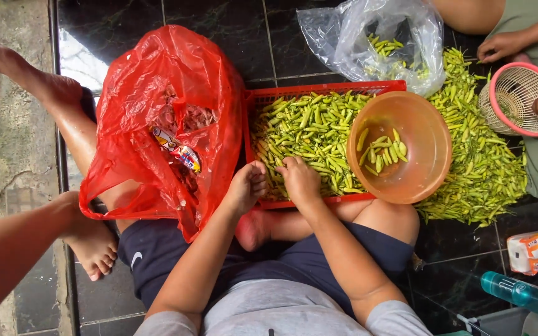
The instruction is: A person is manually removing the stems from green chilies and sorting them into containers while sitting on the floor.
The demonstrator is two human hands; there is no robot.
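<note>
Both hands were at the near edge of the red crate (258, 99), which was full of green chillies (306, 134). Left hand (248, 185) was curled, fingers together; couldn't tell if it pinched a chilli. Right hand (300, 177) had its fingers closed down into the chillies, grip hidden. Orange bowl (428, 180) sat on the crate's right end with a few chillies inside. Red bag (157, 93) lay left and held scraps. Clear bag (350, 37) behind held more chillies. Another person's pink basket (496, 93) was far right.

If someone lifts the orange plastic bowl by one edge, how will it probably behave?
The orange bowl probably feels light, since only a few green chillies lie inside. It already sits tilted on the red basket rim, so it may tip and spill them. It looks stiff.
</note>
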